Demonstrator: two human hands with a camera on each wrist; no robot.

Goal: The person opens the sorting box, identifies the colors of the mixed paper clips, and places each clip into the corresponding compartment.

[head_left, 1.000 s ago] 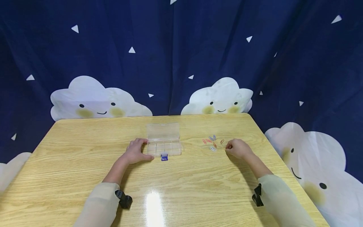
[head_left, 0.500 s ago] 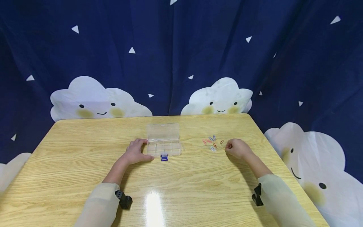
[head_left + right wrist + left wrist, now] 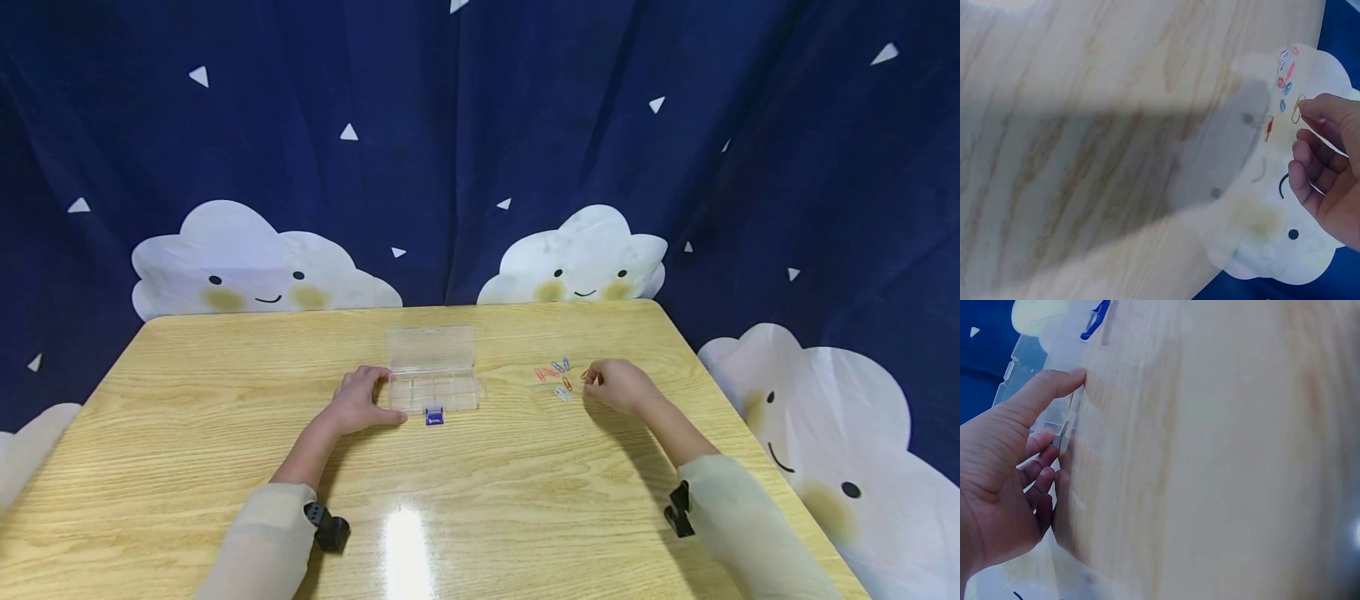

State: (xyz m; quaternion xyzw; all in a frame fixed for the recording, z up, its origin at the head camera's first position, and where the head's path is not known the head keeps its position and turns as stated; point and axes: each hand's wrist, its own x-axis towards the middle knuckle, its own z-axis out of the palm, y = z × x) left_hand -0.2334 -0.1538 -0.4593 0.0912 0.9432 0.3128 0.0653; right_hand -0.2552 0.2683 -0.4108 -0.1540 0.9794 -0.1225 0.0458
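Grips the clear case by its left end with the left hand — presumably against sliding. Pinches a yellow paper clip in the right hand — by thumb and fingertip, likely for control.

No lettering, brand or number can be read. A pale mark shows on the blue clasp along the near edge of the box, which lies toward the middle of the table's far edge. In the head view it is too small to make out.
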